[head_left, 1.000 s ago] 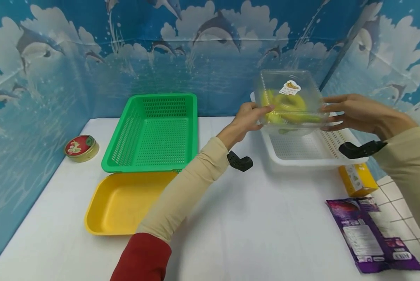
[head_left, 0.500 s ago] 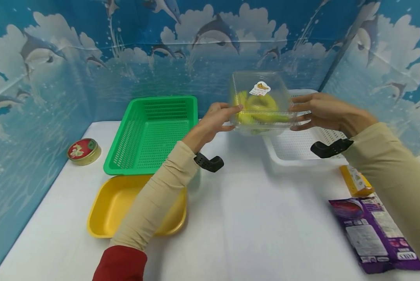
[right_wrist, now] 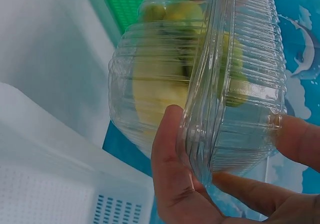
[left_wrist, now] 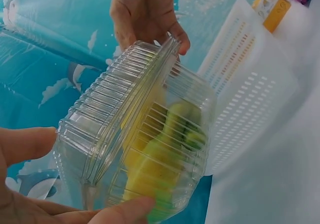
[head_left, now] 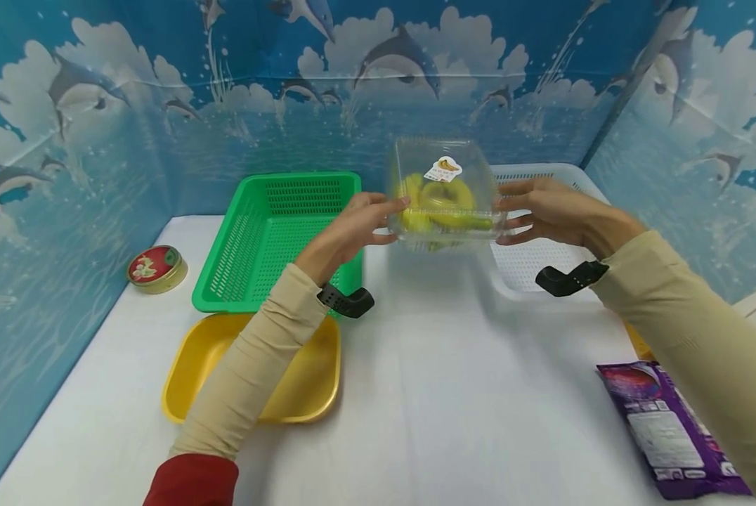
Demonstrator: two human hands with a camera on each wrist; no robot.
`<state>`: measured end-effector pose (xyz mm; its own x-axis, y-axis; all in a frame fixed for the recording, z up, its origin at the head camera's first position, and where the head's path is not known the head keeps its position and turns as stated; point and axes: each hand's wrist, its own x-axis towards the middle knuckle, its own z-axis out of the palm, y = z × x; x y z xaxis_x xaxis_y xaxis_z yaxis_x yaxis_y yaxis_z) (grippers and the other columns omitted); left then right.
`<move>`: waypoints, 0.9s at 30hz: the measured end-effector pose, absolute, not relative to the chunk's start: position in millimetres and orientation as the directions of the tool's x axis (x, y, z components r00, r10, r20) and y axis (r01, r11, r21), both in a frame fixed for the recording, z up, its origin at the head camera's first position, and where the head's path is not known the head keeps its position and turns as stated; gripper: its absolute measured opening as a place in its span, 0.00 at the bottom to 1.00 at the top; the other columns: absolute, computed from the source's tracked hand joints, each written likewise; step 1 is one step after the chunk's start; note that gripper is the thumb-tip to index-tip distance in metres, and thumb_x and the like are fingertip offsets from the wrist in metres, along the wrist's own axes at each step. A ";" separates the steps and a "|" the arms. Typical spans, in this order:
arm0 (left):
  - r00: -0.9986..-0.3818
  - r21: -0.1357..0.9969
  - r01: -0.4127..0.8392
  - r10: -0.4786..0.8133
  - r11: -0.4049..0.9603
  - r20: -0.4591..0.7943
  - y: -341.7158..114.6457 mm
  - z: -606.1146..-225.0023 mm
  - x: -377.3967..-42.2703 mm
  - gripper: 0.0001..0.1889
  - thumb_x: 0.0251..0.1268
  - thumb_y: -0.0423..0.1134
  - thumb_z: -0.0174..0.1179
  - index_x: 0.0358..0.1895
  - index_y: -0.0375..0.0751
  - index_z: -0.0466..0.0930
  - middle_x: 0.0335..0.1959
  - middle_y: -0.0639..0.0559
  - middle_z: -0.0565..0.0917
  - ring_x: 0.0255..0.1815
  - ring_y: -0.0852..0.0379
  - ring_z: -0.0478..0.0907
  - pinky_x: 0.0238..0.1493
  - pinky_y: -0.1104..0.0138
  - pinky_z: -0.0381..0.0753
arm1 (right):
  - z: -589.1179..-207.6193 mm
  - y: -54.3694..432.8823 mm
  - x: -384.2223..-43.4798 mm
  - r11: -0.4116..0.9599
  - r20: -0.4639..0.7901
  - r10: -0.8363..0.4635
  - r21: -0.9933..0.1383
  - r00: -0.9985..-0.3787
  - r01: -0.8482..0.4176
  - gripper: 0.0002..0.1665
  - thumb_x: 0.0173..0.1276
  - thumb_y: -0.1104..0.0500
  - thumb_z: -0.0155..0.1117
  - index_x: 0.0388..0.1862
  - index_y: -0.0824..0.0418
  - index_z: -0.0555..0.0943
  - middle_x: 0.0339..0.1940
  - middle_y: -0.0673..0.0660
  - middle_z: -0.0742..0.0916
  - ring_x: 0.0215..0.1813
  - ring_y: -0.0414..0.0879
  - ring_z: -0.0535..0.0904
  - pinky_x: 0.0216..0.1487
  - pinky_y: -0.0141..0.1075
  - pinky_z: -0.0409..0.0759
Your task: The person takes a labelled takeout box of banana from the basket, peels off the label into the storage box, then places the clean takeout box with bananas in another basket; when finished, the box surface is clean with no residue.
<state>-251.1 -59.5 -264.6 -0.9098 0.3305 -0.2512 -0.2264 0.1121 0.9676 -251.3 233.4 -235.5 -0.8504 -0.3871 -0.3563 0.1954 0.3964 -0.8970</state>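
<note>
A clear plastic clamshell box [head_left: 473,165] with yellow-green bananas [head_left: 454,195] inside and a banana sticker on its lid hangs above the table, lid closed. My left hand [head_left: 353,228] grips its left side, thumb near the lid and fingers lower down. On the opposite side my right hand [head_left: 555,214] holds the box between thumb and fingers, which the right wrist view shows at the rim [right_wrist: 200,149]. Below and to the right of the box stands a white basket [head_left: 523,263]; a green basket [head_left: 277,239] stands to its left.
In front of the green basket is a yellow tray [head_left: 308,379], partly behind my left sleeve. A round red-topped tin [head_left: 157,269] lies at the far left. At right lie a purple packet [head_left: 662,429] and a yellow box [left_wrist: 271,7]. A dolphin-print curtain [head_left: 258,133] backs the table.
Both hands have carried the banana box leftward, from over the white basket to the gap between the white and green baskets. The baskets and tray stay in place.
</note>
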 end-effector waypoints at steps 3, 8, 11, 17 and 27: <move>-0.903 0.967 -0.223 0.347 0.121 -0.252 -61.5 -266.9 -245.6 0.39 0.72 0.47 0.58 0.77 0.35 0.51 0.75 0.45 0.58 0.73 0.45 0.61 0.57 0.58 0.80 | -237.3 233.3 -244.4 0.394 -0.345 -0.386 -0.900 -0.855 0.185 0.39 0.80 0.53 0.49 0.81 0.61 0.47 0.68 0.67 0.68 0.56 0.50 0.80 0.57 0.51 0.80; -0.901 0.972 -0.200 0.368 0.120 -0.230 -65.5 -268.2 -230.2 0.40 0.73 0.47 0.58 0.78 0.35 0.47 0.77 0.44 0.56 0.74 0.48 0.60 0.57 0.58 0.80 | -239.2 231.2 -228.1 0.386 -0.338 -0.389 -0.904 -0.857 0.181 0.41 0.80 0.53 0.50 0.81 0.61 0.43 0.70 0.67 0.66 0.59 0.52 0.78 0.58 0.52 0.79; -0.901 0.975 -0.184 0.375 0.123 -0.217 -68.1 -266.6 -217.2 0.41 0.73 0.48 0.57 0.79 0.36 0.45 0.78 0.45 0.53 0.74 0.49 0.59 0.59 0.57 0.79 | -239.8 230.1 -215.0 0.382 -0.322 -0.393 -0.909 -0.861 0.165 0.44 0.78 0.51 0.53 0.81 0.61 0.43 0.70 0.68 0.67 0.61 0.54 0.77 0.58 0.54 0.78; -0.905 0.982 -0.117 0.391 0.145 -0.166 -73.5 -262.7 -189.2 0.38 0.73 0.48 0.57 0.78 0.37 0.50 0.75 0.46 0.61 0.71 0.53 0.66 0.58 0.57 0.79 | -239.3 230.9 -184.7 0.354 -0.277 -0.407 -0.926 -0.871 0.129 0.45 0.77 0.50 0.56 0.81 0.60 0.45 0.70 0.67 0.68 0.61 0.52 0.78 0.57 0.54 0.79; -0.912 0.968 -0.125 0.360 0.216 -0.198 -79.2 -279.0 -152.1 0.41 0.73 0.48 0.57 0.79 0.38 0.44 0.78 0.42 0.55 0.72 0.48 0.65 0.57 0.60 0.80 | -255.0 229.8 -149.3 0.392 -0.235 -0.434 -0.918 -0.870 0.052 0.44 0.78 0.50 0.54 0.80 0.63 0.46 0.75 0.66 0.63 0.62 0.51 0.76 0.53 0.45 0.83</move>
